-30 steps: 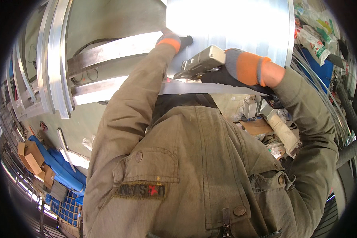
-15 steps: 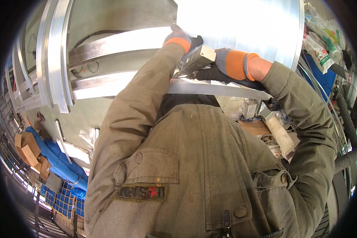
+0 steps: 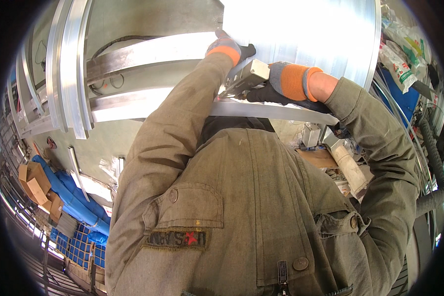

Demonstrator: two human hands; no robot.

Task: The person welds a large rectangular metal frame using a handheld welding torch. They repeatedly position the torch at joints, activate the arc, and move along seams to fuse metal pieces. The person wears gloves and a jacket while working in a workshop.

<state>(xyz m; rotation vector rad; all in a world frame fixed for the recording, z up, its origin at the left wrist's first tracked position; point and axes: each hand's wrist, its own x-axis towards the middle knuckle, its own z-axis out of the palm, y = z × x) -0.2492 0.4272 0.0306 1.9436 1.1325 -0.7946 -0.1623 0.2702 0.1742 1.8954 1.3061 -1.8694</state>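
Observation:
My right hand (image 3: 287,84), in a grey, orange and black glove, is closed on a box-shaped metal piece (image 3: 255,72) with a pale end face. Its black fingers curl along the near side of the piece, which tilts down toward a metal bar (image 3: 276,110) in front of my body. My left hand (image 3: 230,48), gloved alike, lies at the left edge of a bright, overexposed metal panel (image 3: 320,54). Thumb and a finger are stretched apart there; the other fingers are hidden. The piece's lower end lies close beside my left forearm.
Long metal profiles (image 3: 73,69) stand across two rails (image 3: 133,60) at the left. Plastic bags (image 3: 398,61) and a thick grey hose (image 3: 431,143) crowd the right side. Below left are cardboard boxes (image 3: 34,182) and blue wrapped rolls (image 3: 79,204).
Both hands and the box-shaped piece appear a few pixels further right, along with the panel edge. The right hand's grip looks the same.

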